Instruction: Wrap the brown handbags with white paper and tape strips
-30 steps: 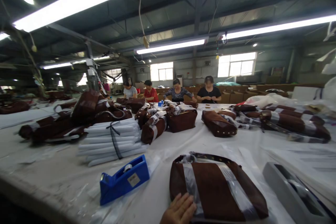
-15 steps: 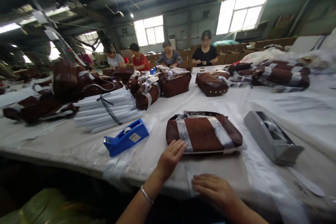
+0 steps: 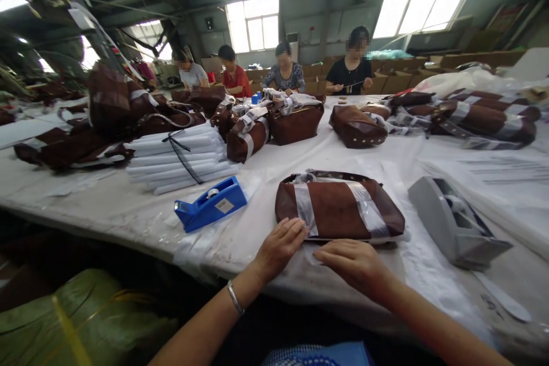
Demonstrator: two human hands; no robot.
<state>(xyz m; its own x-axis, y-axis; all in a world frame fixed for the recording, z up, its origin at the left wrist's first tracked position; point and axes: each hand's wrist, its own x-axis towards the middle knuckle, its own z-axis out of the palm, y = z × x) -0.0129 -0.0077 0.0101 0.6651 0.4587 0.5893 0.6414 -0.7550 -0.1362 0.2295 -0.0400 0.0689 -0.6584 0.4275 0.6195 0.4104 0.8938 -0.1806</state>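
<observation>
A brown handbag (image 3: 332,209) lies on the table in front of me, with silvery clear film bands around both ends and its studded strap along the back. My left hand (image 3: 283,243) rests with fingers stretched out on the bag's near left corner, over the left band (image 3: 305,210). Close to the bag's front edge is my right hand (image 3: 354,263), fingers together and bent, its tips at a short clear plastic strip (image 3: 312,255). The strip's end is mostly hidden by the fingers. A blue tape dispenser (image 3: 210,203) stands to the left, a grey tape dispenser (image 3: 454,220) to the right.
Behind the blue dispenser lies a tied bundle of white rolls (image 3: 182,154). Several more brown bags (image 3: 295,123) are piled across the back and left. Several people sit at the far side; one in black (image 3: 349,74) handles a thin cord. The table edge (image 3: 163,249) runs before me.
My right hand has moved up and forward to the bag's front edge, and the clear strip is folded up with it. My left hand stays on the bag. The view has tilted down.
</observation>
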